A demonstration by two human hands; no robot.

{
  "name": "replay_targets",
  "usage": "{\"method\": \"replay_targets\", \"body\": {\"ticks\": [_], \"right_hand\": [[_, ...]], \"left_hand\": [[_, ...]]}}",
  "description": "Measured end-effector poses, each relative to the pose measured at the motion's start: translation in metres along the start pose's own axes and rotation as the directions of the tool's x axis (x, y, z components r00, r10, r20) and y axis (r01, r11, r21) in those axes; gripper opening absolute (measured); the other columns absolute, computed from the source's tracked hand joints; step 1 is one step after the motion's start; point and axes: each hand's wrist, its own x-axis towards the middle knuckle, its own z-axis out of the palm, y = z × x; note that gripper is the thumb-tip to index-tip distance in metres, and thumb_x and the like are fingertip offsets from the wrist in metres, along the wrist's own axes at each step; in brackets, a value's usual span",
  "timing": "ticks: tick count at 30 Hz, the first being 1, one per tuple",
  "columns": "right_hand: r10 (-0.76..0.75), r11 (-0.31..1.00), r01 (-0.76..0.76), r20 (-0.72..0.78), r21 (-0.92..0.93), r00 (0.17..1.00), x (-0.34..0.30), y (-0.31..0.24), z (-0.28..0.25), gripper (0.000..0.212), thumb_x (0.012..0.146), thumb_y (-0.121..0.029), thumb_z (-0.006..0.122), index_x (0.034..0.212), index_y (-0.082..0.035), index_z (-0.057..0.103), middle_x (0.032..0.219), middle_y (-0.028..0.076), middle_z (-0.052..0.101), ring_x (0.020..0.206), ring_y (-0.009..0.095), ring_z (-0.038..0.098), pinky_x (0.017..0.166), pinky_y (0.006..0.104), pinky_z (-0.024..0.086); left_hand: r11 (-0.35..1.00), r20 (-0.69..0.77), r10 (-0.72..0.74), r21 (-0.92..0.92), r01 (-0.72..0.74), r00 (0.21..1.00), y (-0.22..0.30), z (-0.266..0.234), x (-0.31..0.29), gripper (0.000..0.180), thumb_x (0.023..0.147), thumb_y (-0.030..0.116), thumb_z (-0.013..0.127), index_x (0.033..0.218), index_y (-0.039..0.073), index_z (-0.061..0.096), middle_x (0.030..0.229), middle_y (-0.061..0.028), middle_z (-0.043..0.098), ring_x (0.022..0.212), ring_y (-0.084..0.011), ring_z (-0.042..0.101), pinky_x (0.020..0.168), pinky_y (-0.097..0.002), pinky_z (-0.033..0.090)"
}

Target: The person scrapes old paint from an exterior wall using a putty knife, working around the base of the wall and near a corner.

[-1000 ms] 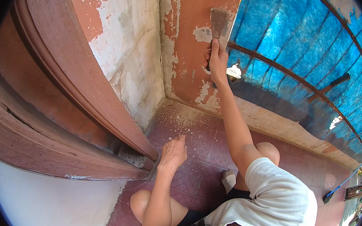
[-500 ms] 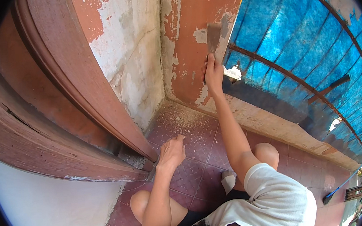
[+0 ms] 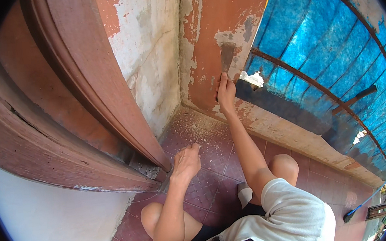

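My right hand [image 3: 226, 94] grips the handle of a paint scraper [image 3: 228, 56] with a wide, flat blade. The blade lies against a narrow wall [image 3: 206, 21] with flaking orange-red paint, at the edge of a bare grey patch. Most of the handle is hidden inside my fingers. My left hand [image 3: 186, 163] hovers over the tiled floor near the foot of the wooden door frame, fingers curled in. Whatever it may hold is hidden from view.
Paint chips [image 3: 198, 124] litter the red floor tiles in the corner. A brown wooden door frame [image 3: 87, 84] rises at left. To the right stands a rusty metal grille backed with blue sheeting [image 3: 324, 38]. A blue-handled broom [image 3: 351, 214] lies at the far right.
My right hand and the scraper have moved down the wall, and the bare patch above the blade looks larger. The left hand stays nearly where it was; the view has shifted slightly.
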Motion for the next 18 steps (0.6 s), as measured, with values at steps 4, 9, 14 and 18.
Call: {"method": "replay_targets", "body": {"ticks": [4,9,14,18], "right_hand": [[-0.156,0.982,0.154,-0.005,-0.109,0.988,0.028,-0.02,0.004,0.045,0.1,-0.042,0.039,0.079,-0.003,0.051,0.053,0.0,0.044,0.037,0.01,0.043,0.035,0.0252,0.034],[-0.045,0.989,0.045,-0.004,0.141,0.999,0.021,-0.046,0.016,0.047,0.099,-0.045,0.04,0.083,-0.002,0.05,0.055,0.0,0.043,0.039,0.01,0.043,0.035,0.0249,0.034],[-0.008,0.993,0.009,-0.008,0.12,1.0,0.013,-0.05,-0.003,0.045,0.099,-0.044,0.041,0.083,-0.003,0.05,0.056,-0.001,0.042,0.04,0.009,0.043,0.035,0.0249,0.034],[-0.045,0.987,0.046,-0.014,0.151,0.999,0.037,-0.093,-0.006,0.044,0.099,-0.044,0.041,0.083,-0.004,0.049,0.056,0.0,0.042,0.043,0.009,0.043,0.038,0.0243,0.035]], "left_hand": [[1.0,0.03,0.005,-0.024,-0.005,1.0,0.003,0.007,-0.003,0.016,0.083,0.009,0.057,0.094,-0.001,0.053,0.09,-0.0223,0.063,0.088,-0.0403,0.061,0.078,-0.0482,0.047],[0.999,0.0,0.023,-0.039,-0.023,1.0,0.0,0.001,-0.003,0.015,0.084,0.01,0.058,0.092,0.0,0.052,0.089,-0.0219,0.062,0.087,-0.0414,0.06,0.077,-0.0486,0.046],[1.0,0.017,-0.008,-0.025,0.009,1.0,-0.006,0.006,-0.002,0.014,0.084,0.011,0.057,0.091,0.0,0.052,0.089,-0.0218,0.062,0.087,-0.0417,0.059,0.076,-0.0489,0.046],[0.998,0.028,0.03,-0.059,-0.029,0.999,-0.004,0.008,-0.001,0.014,0.084,0.011,0.058,0.092,0.0,0.052,0.09,-0.0214,0.062,0.088,-0.0419,0.059,0.076,-0.0488,0.046]]}}
